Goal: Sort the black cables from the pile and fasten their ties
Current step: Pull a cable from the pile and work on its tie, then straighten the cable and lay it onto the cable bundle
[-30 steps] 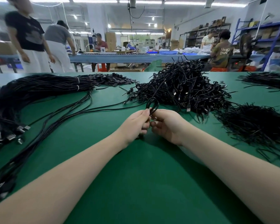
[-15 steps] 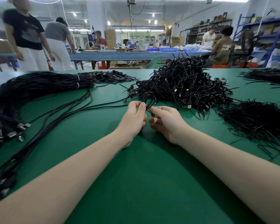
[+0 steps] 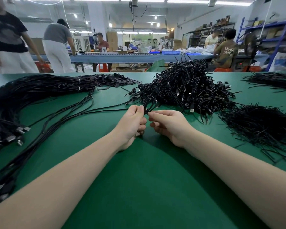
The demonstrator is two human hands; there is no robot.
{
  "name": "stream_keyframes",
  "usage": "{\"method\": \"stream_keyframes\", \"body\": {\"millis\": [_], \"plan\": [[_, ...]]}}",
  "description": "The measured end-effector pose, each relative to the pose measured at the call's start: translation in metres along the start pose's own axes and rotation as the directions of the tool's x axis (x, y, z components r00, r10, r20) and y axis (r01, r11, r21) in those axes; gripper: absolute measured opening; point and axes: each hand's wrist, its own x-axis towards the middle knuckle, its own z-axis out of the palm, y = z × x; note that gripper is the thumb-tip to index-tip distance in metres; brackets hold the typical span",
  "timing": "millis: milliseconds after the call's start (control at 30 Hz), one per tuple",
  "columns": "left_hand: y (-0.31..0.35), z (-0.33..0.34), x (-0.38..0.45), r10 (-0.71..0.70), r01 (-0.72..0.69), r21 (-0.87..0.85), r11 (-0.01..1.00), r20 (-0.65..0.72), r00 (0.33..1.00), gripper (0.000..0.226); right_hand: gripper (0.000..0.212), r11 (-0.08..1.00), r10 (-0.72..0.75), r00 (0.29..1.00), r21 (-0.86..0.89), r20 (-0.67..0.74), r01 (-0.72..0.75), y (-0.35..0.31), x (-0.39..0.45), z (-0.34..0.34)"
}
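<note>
Since a moment ago your hands have lifted slightly toward the pile. Your left hand (image 3: pixel 132 123) grips a thin, limp, light black folded cable (image 3: pixel 149 104); your right hand (image 3: pixel 169 123) pinches its waist, just before the tangled black cable heap (image 3: pixel 188 91). Hold at the fold.

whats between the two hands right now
In the head view, a looped black cable bridges the gap: left hand grips it, right hand pinches at it.

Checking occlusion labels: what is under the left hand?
A metal plug pokes out below the left hand, whose fingers grip a looped cable. Green table lies beneath. The cable's run inside the grip is hidden.
</note>
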Motion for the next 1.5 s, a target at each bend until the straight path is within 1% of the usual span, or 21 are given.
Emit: {"method": "stream_keyframes", "body": {"millis": [100,200,333,433,500,567,667,700,800,833,867,933,1033,1133,1167,1200,1233,1300,1367,1433,1500], "plan": [[0.000,0.000,0.000,0.007,-0.007,0.021,1.000,0.009,1.000,0.025,0.003,0.993,-0.057,0.998,-0.103,-0.009,0.056,-0.002,0.001,-0.002],[-0.001,0.001,0.000,0.025,-0.025,0.055,0.998,0.011,1.000,0.024,0.003,0.952,-0.175,0.984,-0.259,-0.020,0.164,-0.002,0.000,-0.004],[-0.003,0.002,0.000,0.061,-0.063,0.069,0.996,0.025,0.998,0.021,0.003,0.895,-0.273,0.962,-0.377,-0.033,0.241,-0.001,-0.001,-0.004],[-0.003,0.002,-0.001,0.065,-0.068,0.062,0.996,0.053,0.997,0.022,0.003,0.782,-0.380,0.924,-0.547,-0.038,0.299,0.002,0.000,-0.006],[-0.002,0.003,-0.002,0.063,-0.066,0.065,0.996,0.049,0.997,0.024,0.004,0.728,-0.432,0.901,-0.600,-0.026,0.332,0.004,0.000,-0.005],[-0.001,0.006,-0.002,0.051,-0.052,0.056,0.997,0.011,0.999,0.024,0.005,0.663,-0.506,0.862,-0.641,-0.004,0.386,0.005,-0.001,-0.002],[0.003,0.011,-0.002,-0.006,0.007,0.019,1.000,-0.055,0.998,0.023,0.007,0.525,-0.612,0.790,-0.723,0.047,0.450,0.003,-0.001,0.002],[0.004,0.013,-0.001,-0.017,0.018,0.011,1.000,-0.064,0.998,0.024,0.007,0.508,-0.618,0.784,-0.732,0.058,0.454,0.002,-0.001,0.002],[0.005,0.013,-0.002,-0.009,0.011,0.032,0.999,-0.059,0.998,0.023,0.007,0.569,-0.568,0.822,-0.697,0.051,0.436,0.001,-0.001,-0.001],[0.005,0.013,-0.002,-0.008,0.011,0.041,0.999,-0.055,0.998,0.022,0.006,0.558,-0.572,0.819,-0.706,0.054,0.436,0.000,-0.001,-0.001],[0.006,0.012,-0.002,-0.014,0.017,0.051,0.999,-0.053,0.998,0.022,0.006,0.525,-0.594,0.802,-0.725,0.063,0.446,-0.001,-0.002,-0.001],[0.009,0.011,-0.002,-0.045,0.048,0.065,0.997,-0.050,0.998,0.022,0.009,0.414,-0.659,0.744,-0.773,0.109,0.480,-0.003,-0.004,-0.001],[0.020,0.007,-0.004,-0.164,0.165,0.061,0.984,-0.022,0.986,0.029,0.010,0.258,-0.705,0.683,-0.828,0.192,0.498,-0.005,-0.007,-0.001],[0.027,0.001,-0.009,-0.272,0.261,0.212,0.942,0.023,0.962,0.039,0.013,0.040,-0.742,0.592,-0.859,0.317,0.510,-0.009,-0.007,-0.002],[0.027,0.000,-0.008,-0.264,0.251,0.247,0.936,0.019,0.964,0.044,0.014,-0.012,-0.741,0.577,-0.865,0.344,0.501,-0.010,-0.006,-0.004],[0.027,0.000,-0.007,-0.223,0.214,0.270,0.939,0.001,0.975,0.049,0.014,-0.033,-0.737,0.575,-0.869,0.354,0.493,-0.012,-0.006,-0.008],[0.027,0.000,-0.005,-0.143,0.144,0.299,0.943,-0.025,0.989,0.050,0.014,-0.034,-0.735,0.577,-0.869,0.356,0.493,-0.012,-0.005,-0.011],[0.026,0.002,-0.003,0.072,-0.050,0.377,0.925,-0.043,0.996,0.045,0.011,-0.008,-0.736,0.580,-0.862,0.348,0.507,-0.009,-0.005,-0.017],[0.024,0.002,-0.003,0.196,-0.185,0.366,0.912,0.007,0.981,0.040,0.010,0.048,-0.740,0.592,-0.851,0.321,0.522,-0.006,-0.005,-0.017],[0.021,0.002,-0.003,0.235,-0.233,0.306,0.923,0.029,0.971,0.039,0.009,0.108,-0.751,0.594,-0.833,0.289,0.543,-0.005,-0.003,-0.015],[0.019,0.001,-0.004,0.215,-0.213,0.220,0.952,0.014,0.977,0.036,0.008,0.116,-0.752,0.585,-0.812,0.304,0.572,-0.006,-0.003,-0.014]]}}
